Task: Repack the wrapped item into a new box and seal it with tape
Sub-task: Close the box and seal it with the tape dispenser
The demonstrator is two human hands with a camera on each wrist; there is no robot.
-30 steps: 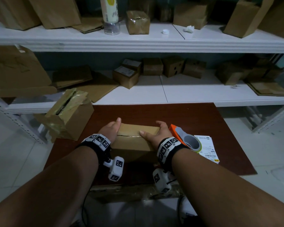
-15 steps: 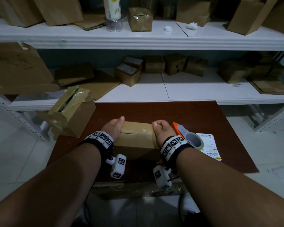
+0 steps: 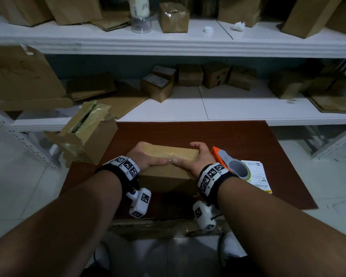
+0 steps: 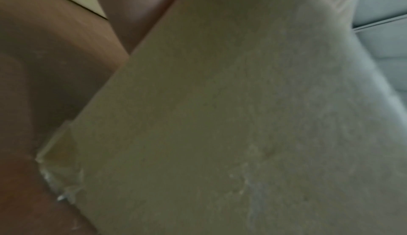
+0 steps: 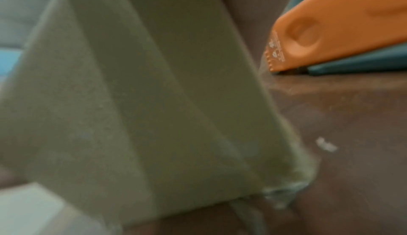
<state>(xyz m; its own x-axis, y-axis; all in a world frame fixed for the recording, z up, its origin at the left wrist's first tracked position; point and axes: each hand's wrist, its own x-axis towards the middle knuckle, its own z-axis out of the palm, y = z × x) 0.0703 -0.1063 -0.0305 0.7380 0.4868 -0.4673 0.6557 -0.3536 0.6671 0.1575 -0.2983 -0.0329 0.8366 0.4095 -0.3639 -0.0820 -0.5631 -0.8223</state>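
Cardboard box (image 3: 169, 172) was seated on the brown table (image 3: 218, 136), near-centre, flaps closed with glossy tape over the top. It was gripped at both ends: left hand (image 3: 143, 156) wrapped round the left end, right hand (image 3: 197, 157) round the right end, both thumbs laid flat along the top near edge, tips almost touching. The remaining fingers were curled over the far side. Orange tape dispenser (image 3: 231, 166) was lying just right of the right hand, on a printed label sheet (image 3: 258, 176). An opened, taped-up old box (image 3: 86, 134) was tilted at the table's far-left corner. Both wrist views were blurred; only cardboard and the dispenser's orange body (image 5: 343, 29) were made out.
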